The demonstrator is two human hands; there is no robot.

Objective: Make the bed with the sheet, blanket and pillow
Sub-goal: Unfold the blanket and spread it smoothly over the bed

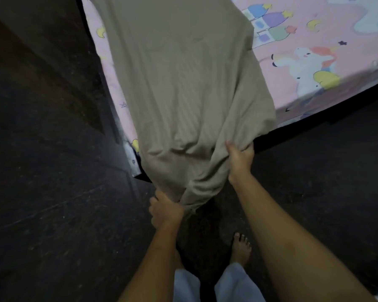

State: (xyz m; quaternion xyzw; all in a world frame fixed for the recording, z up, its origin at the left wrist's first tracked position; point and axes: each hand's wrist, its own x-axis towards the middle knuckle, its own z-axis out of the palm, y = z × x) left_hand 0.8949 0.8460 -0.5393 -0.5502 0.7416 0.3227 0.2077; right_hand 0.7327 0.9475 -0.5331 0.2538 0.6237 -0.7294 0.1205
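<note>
A grey-beige blanket (179, 83) lies lengthwise over the corner of the bed and hangs off its near end. My left hand (165, 211) grips the blanket's lower edge below the bed corner. My right hand (240, 156) grips a bunched fold of the blanket at the bed's near edge, higher and to the right. Under the blanket a pink sheet (314, 68) printed with cartoon animals and castles covers the mattress. No pillow is in view.
The dark bed frame (314, 125) runs along the mattress edge. Dark floor (52, 192) lies to the left and right of the bed corner. My bare foot (241, 249) and light trouser legs show at the bottom.
</note>
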